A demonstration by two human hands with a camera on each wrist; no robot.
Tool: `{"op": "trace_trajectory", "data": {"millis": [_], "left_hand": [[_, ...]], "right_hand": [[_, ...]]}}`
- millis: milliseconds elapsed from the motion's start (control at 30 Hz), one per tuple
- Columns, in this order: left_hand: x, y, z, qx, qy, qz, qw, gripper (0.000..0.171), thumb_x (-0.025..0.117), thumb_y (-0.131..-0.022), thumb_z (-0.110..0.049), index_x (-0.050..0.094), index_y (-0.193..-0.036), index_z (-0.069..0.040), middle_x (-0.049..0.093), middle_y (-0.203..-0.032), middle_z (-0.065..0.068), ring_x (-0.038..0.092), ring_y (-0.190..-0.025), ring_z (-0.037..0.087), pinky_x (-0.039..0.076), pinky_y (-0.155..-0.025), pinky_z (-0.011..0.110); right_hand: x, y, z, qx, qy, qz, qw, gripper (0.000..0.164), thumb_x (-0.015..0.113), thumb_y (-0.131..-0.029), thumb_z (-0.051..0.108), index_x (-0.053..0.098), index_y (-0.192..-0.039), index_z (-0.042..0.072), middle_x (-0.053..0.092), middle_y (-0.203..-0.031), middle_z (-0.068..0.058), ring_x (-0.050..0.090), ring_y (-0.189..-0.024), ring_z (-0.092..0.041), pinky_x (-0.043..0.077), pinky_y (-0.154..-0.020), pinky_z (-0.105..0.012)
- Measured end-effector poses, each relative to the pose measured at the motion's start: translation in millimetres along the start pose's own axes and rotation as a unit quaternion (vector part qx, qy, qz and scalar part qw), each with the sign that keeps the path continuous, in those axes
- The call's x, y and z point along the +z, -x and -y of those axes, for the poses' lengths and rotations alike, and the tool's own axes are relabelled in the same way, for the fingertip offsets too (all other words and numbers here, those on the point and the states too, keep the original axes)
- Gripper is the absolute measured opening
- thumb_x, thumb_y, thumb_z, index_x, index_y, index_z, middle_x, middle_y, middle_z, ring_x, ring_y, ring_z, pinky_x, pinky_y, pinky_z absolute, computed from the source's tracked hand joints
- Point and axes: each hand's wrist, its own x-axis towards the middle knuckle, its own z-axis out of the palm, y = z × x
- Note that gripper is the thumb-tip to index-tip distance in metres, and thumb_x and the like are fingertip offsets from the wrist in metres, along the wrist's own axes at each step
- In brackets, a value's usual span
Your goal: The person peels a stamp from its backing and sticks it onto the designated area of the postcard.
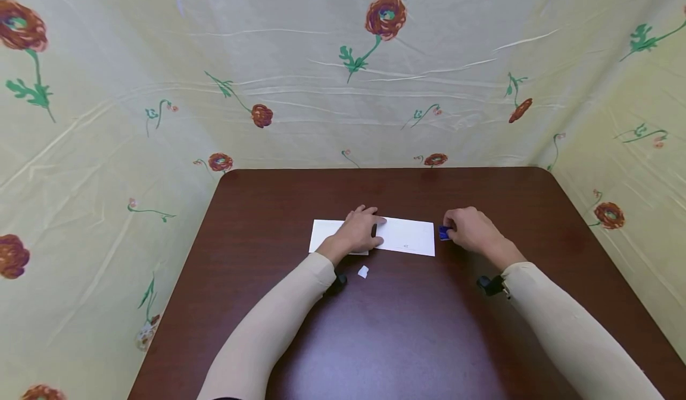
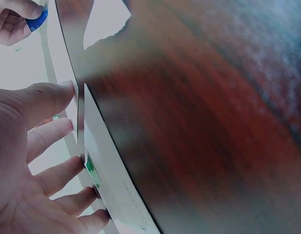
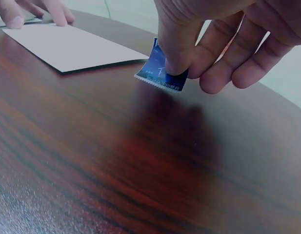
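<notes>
My right hand (image 1: 474, 231) pinches a small blue stamp (image 3: 160, 70) with a toothed edge between thumb and fingers. It holds the stamp just off the right end of a white envelope (image 1: 409, 234). My left hand (image 1: 356, 230) rests with spread fingers at the left end of this envelope, thumb and index finger touching it. Partly under that hand lies a second white paper piece, perhaps another envelope (image 1: 324, 231). In the left wrist view a green patch (image 2: 93, 170) shows on it beside the fingers.
A torn white paper scrap (image 1: 363, 272) lies on the dark brown table (image 1: 386, 340), nearer me than the envelopes. Flowered sheeting (image 1: 300, 49) hangs behind the table and along both sides. Dark wrist devices (image 1: 490, 285) sit at my sleeves.
</notes>
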Motion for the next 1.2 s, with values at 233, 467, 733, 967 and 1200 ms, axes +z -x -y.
{"op": "trace_trajectory", "data": {"millis": [233, 467, 733, 967, 1200], "left_hand": [[-0.4, 0.3, -0.8, 0.001, -0.004, -0.001, 1.0000, 0.050, 0.068, -0.093, -0.031, 0.059, -0.141, -0.022, 0.039, -0.159, 0.010, 0.026, -0.150, 0.039, 0.024, -0.120, 0.056], [-1.4, 1.5, -1.5, 0.001, -0.006, 0.000, 1.0000, 0.050, 0.068, -0.093, -0.032, 0.058, -0.142, -0.022, 0.038, -0.160, 0.011, 0.025, -0.151, 0.039, 0.024, -0.120, 0.056], [-0.2, 1.6, -1.7, -0.004, -0.009, 0.001, 0.9999, 0.051, 0.068, -0.094, -0.032, 0.057, -0.143, -0.022, 0.037, -0.160, 0.011, 0.024, -0.151, 0.039, 0.023, -0.120, 0.057], [0.7, 0.8, -1.0, -0.003, -0.012, 0.002, 0.9999, 0.051, 0.068, -0.094, -0.033, 0.058, -0.143, -0.023, 0.036, -0.160, 0.010, 0.025, -0.151, 0.039, 0.024, -0.120, 0.057], [2.2, -0.6, 0.0, 0.001, -0.021, -0.001, 0.9998, 0.051, 0.068, -0.093, -0.034, 0.058, -0.142, -0.023, 0.039, -0.159, 0.010, 0.027, -0.150, 0.039, 0.026, -0.119, 0.055]], "right_hand": [[-9.9, 2.4, 3.1, -0.023, -0.002, 0.001, 1.000, 0.006, 0.072, -0.087, 0.013, 0.067, -0.089, 0.011, 0.063, -0.078, -0.002, 0.055, -0.066, -0.017, 0.048, -0.059, -0.030], [-18.7, 3.0, 17.4, -0.069, -0.001, -0.022, 0.997, 0.006, 0.072, -0.085, 0.010, 0.067, -0.085, 0.013, 0.061, -0.073, 0.002, 0.053, -0.064, -0.014, 0.047, -0.059, -0.029], [-23.1, 0.1, 39.5, -0.095, 0.006, -0.022, 0.995, 0.004, 0.069, -0.086, 0.010, 0.070, -0.090, 0.010, 0.064, -0.076, 0.002, 0.052, -0.063, -0.013, 0.045, -0.058, -0.028], [-25.3, -3.4, 54.2, -0.109, 0.002, -0.024, 0.994, 0.005, 0.068, -0.087, 0.010, 0.071, -0.091, 0.011, 0.065, -0.077, 0.002, 0.054, -0.065, -0.013, 0.048, -0.061, -0.028], [-21.4, -6.5, 62.9, -0.100, -0.003, -0.013, 0.995, 0.005, 0.069, -0.088, 0.012, 0.070, -0.092, 0.013, 0.066, -0.080, 0.002, 0.055, -0.067, -0.014, 0.049, -0.062, -0.027]]}}
